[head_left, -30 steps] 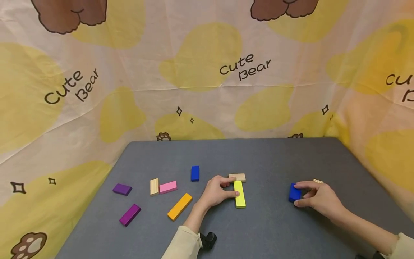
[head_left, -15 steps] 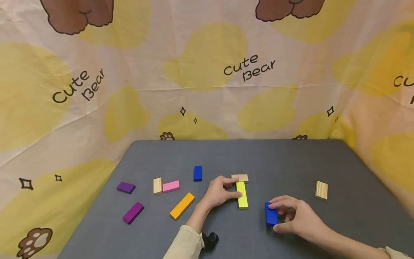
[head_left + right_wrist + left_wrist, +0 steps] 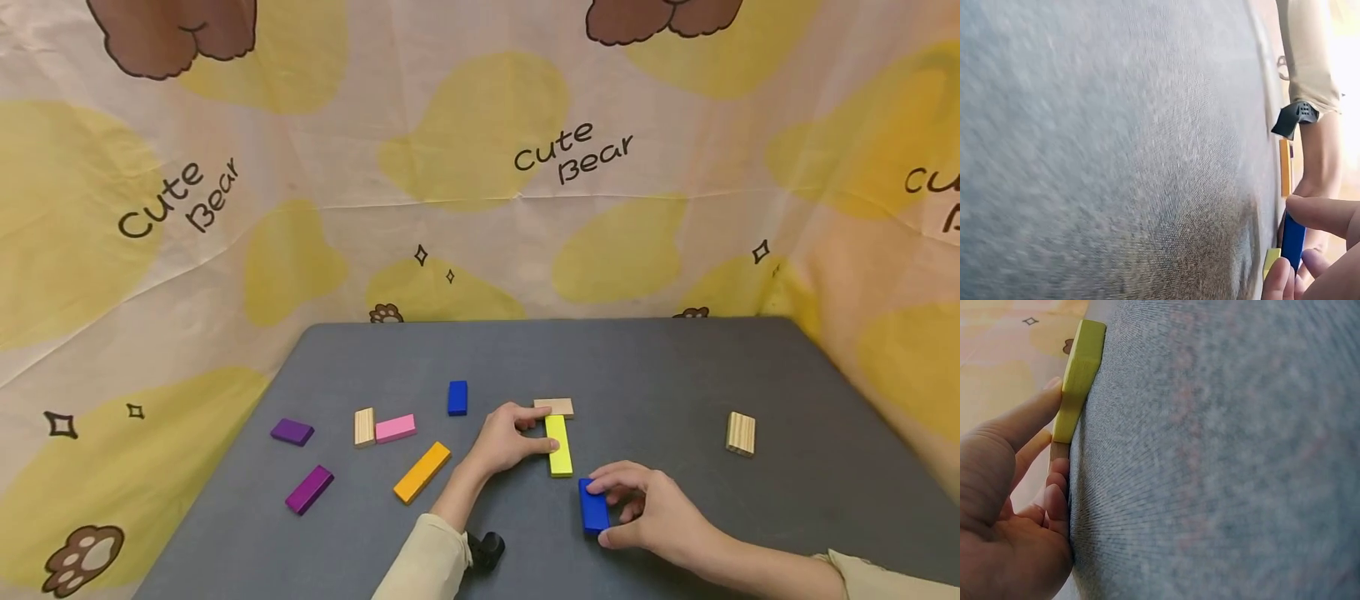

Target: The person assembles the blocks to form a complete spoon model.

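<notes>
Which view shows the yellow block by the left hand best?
The head view: it shows the yellow block lengthwise from above, the left hand covering little of it. The left wrist view shows it steeply from the side; the right wrist view shows just a small part beside the blue block.

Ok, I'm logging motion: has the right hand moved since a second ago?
Yes: in the head view, the right hand moved left, closer to the orange block.
</notes>
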Available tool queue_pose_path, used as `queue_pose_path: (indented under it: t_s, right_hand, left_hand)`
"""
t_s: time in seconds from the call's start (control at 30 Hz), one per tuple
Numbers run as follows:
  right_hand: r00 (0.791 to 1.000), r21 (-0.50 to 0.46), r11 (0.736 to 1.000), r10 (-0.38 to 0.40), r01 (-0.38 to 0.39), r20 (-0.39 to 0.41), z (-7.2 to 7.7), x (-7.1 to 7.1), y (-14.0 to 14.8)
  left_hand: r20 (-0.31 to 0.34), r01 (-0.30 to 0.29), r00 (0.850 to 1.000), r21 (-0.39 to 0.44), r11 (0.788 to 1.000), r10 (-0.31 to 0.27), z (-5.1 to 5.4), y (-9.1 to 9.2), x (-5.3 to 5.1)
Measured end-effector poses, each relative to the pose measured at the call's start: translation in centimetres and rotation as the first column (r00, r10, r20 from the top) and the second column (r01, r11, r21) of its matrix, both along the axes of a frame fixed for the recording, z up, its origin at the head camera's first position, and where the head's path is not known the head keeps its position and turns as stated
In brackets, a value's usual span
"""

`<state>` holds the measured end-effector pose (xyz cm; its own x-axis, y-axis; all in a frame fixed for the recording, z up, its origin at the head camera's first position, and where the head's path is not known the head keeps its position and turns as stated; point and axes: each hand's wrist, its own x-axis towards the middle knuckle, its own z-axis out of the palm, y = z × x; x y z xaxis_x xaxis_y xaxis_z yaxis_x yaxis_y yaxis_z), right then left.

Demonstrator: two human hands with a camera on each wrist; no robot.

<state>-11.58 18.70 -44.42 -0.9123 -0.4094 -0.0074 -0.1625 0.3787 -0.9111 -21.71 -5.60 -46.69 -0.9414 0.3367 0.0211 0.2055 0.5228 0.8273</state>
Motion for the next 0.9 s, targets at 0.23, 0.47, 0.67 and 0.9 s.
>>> queue_pose_path:
  t_s: [0.23, 0.47, 0.67, 0.9]
  right_hand:
    - [0.999, -0.006, 0.999, 0.035, -0.036, -0.037, -0.5, -0.4, -1.5]
    - [0.995, 0.033, 0.999, 0.023, -0.020, -0.099, -0.7, -0.6, -2.6]
    - [0.988, 0.066, 0.998, 0.024, -0.014, -0.153, -1.3, -0.9, -3.0]
    - [0.986, 0.107, 0.994, 0.023, -0.005, -0.165, -1.4, -1.0, -3.3]
  left_hand:
    - [-0.001, -0.004, 1.000, -0.008, 1.000, 0.004, -0.2, -0.1, -0.1]
    - [-0.011, 0.003, 1.000, -0.017, 1.000, -0.003, 0.0, -0.2, 0.0]
    - [-0.015, 0.001, 1.000, -0.023, 1.000, -0.001, 0.1, -0.2, 0.0]
    - [-0.009, 0.003, 1.000, -0.030, 1.000, -0.004, 0.0, -0.2, 0.0]
